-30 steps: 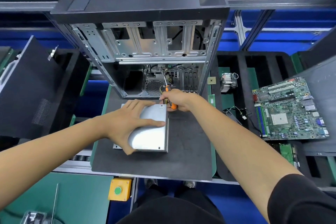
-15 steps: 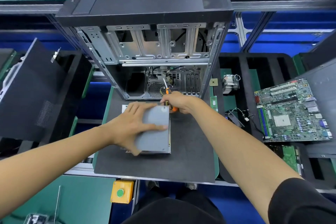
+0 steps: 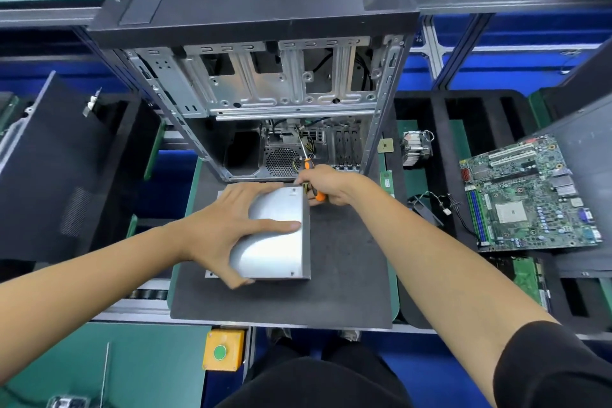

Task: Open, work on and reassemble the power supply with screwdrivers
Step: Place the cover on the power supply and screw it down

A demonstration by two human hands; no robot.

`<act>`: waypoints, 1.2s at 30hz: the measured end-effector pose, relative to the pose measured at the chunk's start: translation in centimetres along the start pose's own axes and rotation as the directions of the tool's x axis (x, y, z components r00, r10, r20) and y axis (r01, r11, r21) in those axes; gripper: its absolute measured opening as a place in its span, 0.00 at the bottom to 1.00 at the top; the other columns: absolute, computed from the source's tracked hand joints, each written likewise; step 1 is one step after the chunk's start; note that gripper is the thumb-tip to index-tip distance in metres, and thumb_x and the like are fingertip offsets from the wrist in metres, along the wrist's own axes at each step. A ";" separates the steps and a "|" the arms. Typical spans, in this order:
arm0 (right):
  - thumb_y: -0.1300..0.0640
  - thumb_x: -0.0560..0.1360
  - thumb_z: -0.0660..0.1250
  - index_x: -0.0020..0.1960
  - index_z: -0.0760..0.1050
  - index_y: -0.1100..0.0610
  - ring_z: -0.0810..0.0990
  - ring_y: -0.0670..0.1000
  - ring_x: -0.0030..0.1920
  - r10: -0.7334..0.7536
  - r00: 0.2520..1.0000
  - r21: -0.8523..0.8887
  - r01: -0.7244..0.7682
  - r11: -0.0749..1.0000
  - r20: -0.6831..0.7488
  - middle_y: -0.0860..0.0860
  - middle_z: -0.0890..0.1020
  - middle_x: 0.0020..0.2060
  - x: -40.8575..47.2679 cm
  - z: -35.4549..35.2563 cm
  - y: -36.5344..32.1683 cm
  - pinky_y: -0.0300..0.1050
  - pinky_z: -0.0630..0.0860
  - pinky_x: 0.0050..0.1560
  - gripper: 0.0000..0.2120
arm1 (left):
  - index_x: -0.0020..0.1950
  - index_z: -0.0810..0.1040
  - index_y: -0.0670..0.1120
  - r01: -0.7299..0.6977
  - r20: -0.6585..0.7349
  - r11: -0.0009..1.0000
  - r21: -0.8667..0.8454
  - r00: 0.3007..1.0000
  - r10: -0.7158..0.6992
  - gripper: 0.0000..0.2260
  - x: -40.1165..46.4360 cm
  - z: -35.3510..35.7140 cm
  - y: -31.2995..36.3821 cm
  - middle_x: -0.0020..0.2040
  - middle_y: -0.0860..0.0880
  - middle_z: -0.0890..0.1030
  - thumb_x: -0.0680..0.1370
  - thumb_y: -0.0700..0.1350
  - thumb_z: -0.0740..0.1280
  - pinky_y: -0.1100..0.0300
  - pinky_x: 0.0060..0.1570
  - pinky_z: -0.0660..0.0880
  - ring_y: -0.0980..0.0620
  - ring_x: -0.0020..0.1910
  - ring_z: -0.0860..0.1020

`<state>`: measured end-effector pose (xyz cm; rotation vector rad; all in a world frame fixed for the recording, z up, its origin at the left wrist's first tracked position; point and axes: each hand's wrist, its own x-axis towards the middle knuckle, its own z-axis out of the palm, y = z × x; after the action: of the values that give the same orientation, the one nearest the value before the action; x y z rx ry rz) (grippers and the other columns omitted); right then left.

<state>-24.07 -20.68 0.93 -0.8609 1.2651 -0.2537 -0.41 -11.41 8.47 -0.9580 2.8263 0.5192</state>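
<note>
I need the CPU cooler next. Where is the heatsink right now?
In the head view, the heatsink sits in the black tray right of the open computer case, left of the motherboard.

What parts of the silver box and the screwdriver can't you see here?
All in the head view:
- Left side of the power supply: covered by the left hand.
- Inside of the power supply: hidden by its metal cover.
- Most of the screwdriver handle: wrapped in the right hand.
- Corner screws: too small to tell if tightened.
</note>
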 end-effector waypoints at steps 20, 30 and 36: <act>0.51 0.79 0.62 0.42 0.73 0.55 0.77 0.59 0.42 -0.326 0.919 -0.406 0.217 0.888 -0.222 0.58 0.79 0.41 -2.6 -2.5 3.6 0.48 0.70 0.42 0.10 | 0.79 0.54 0.73 0.037 0.098 0.999 -0.010 0.995 -0.036 0.50 1.5 0.4 0.1 0.80 0.44 0.52 0.59 0.70 0.73 0.49 0.71 0.52 0.40 0.77 0.55; 0.54 0.79 0.65 0.61 0.66 0.58 0.74 0.60 0.52 -0.455 0.725 -0.793 -0.205 0.573 -0.517 0.56 0.69 0.55 -4.1 -1.1 12.6 0.51 0.70 0.44 0.15 | 0.79 0.54 0.72 0.005 0.089 1.000 0.008 0.996 -0.006 0.49 1.2 0.5 0.3 0.81 0.44 0.51 0.61 0.71 0.72 0.48 0.72 0.52 0.40 0.78 0.53; 0.38 0.67 0.55 0.57 0.68 0.53 0.70 0.55 0.57 -0.361 0.766 -0.285 0.240 0.928 -0.532 0.53 0.73 0.55 -6.0 4.7 9.7 0.56 0.69 0.60 0.25 | 0.79 0.53 0.73 -0.021 0.112 0.999 0.030 0.994 0.018 0.49 1.6 2.1 0.1 0.82 0.43 0.50 0.61 0.73 0.71 0.45 0.73 0.54 0.39 0.78 0.54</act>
<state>-24.50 -8.55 -1.18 -1.2240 1.7365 -0.7009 -1.72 -11.48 6.19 -0.8683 2.7387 0.5127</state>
